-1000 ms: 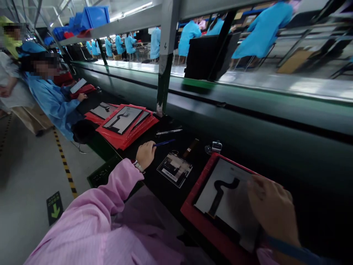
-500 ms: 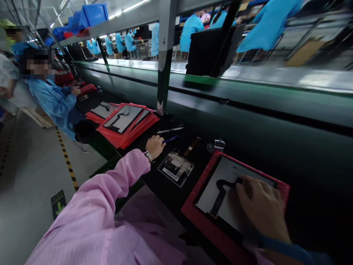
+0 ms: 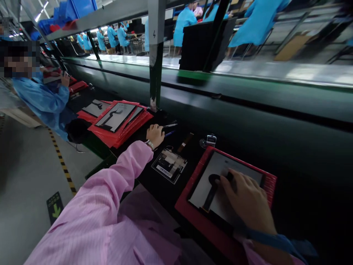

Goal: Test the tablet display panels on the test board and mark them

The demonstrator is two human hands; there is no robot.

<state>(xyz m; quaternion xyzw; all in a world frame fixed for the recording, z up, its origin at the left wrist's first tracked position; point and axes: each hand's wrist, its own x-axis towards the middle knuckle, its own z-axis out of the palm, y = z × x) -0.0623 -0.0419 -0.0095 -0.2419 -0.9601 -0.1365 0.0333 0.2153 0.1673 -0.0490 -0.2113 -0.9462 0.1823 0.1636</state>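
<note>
My left hand [image 3: 155, 135] is closed over the near ends of a silver pen-like tool [image 3: 170, 125] and a blue pen [image 3: 169, 134]; which of them it grips is hard to tell. On the right, my right hand [image 3: 245, 195] rests over a grey panel [image 3: 201, 184] lying on a red sheet [image 3: 184, 217]. Its thumb and fingers are at the end of the panel's curved black flex cable [image 3: 211, 193]. Between the hands lie a framed circuit piece [image 3: 170, 165] and a brown strip [image 3: 185, 142].
A stack of red sheets with panels [image 3: 116, 117] lies left of my left hand. A small metal-and-clear object [image 3: 209, 140] sits behind the red sheet. A metal post [image 3: 156, 55] rises at the bench's back. Further left, a person in blue [image 3: 41, 94] works.
My left hand has shifted from the blue pen toward the silver tool. The fingers of my right hand have moved left over the panel, with the cable bent more. The camera view has shifted slightly.
</note>
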